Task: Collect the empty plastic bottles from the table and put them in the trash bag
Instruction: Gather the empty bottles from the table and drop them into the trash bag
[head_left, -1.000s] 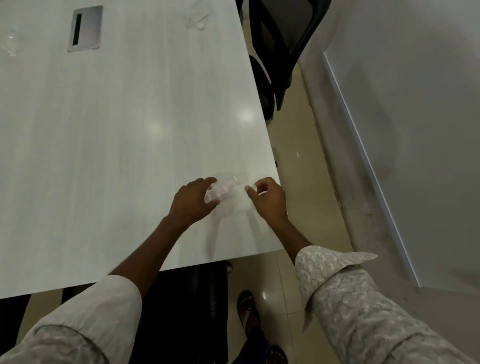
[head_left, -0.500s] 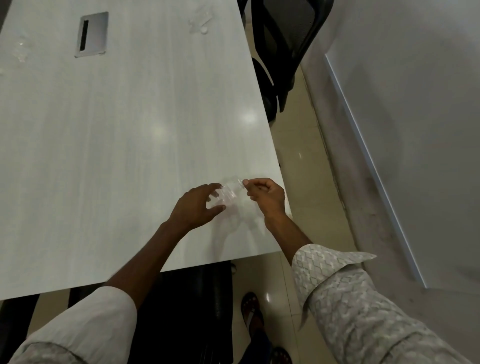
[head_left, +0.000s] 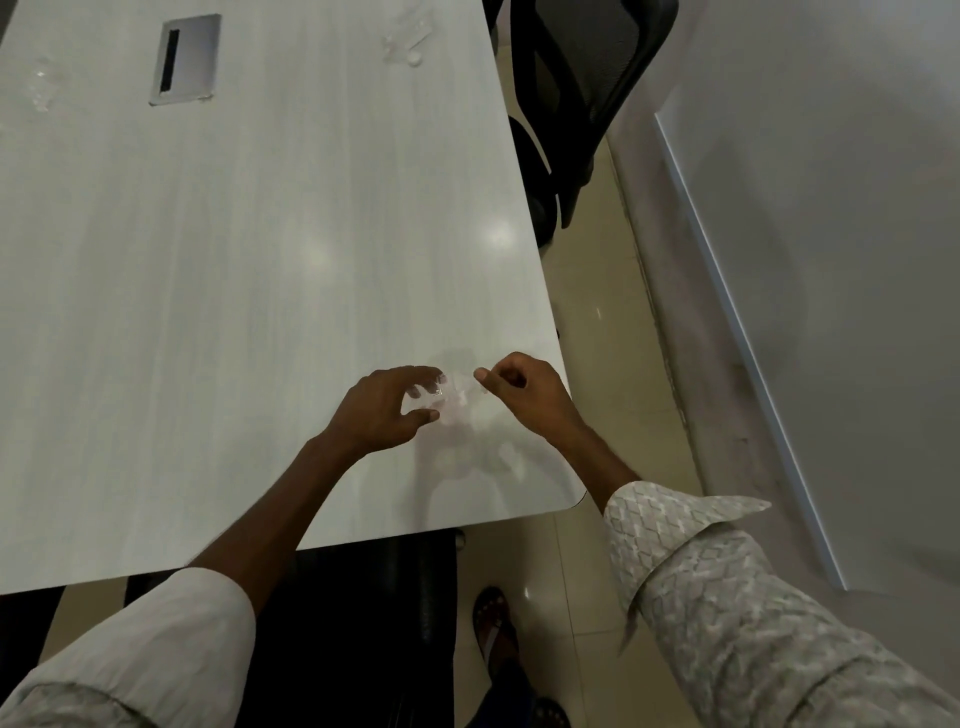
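**Both hands on a clear plastic piece at the table's near right corner**

Left hand (head_left: 382, 410) half closed, fingers curved over and thumb under the left end of a clear plastic piece (head_left: 457, 402), gripping it. Right hand (head_left: 519, 397) curled tight, thumb and forefinger pinching the piece's right edge. The piece is see-through and crumpled, stretched between the two hands over the table (head_left: 208, 286), close to its right edge and near corner. Cannot tell if it is a bottle or a thin bag, too transparent. Cannot tell if it touches the tabletop either. Faint shadow on the surface under and in front of the hands.

Two more clear items lie on the table, well apart from the hands. A crushed bottle (head_left: 408, 47) with a pale cap sits at the far end near the right edge. A second crumpled clear item (head_left: 41, 88) sits at the far left, blurred. Between them is a grey cable hatch (head_left: 184, 60) with a dark slot, set flush in the tabletop.

Forearms bare, pale patterned sleeves (head_left: 727, 597) pushed back. Black mesh office chair (head_left: 582, 104) beside the table's right side at the far end, on beige tiled floor (head_left: 597, 338). Another dark chair (head_left: 337, 623) tucked under the near edge, a sandalled foot (head_left: 496, 623) on the floor just right of it. Grey wall panel (head_left: 831, 260) runs along the right
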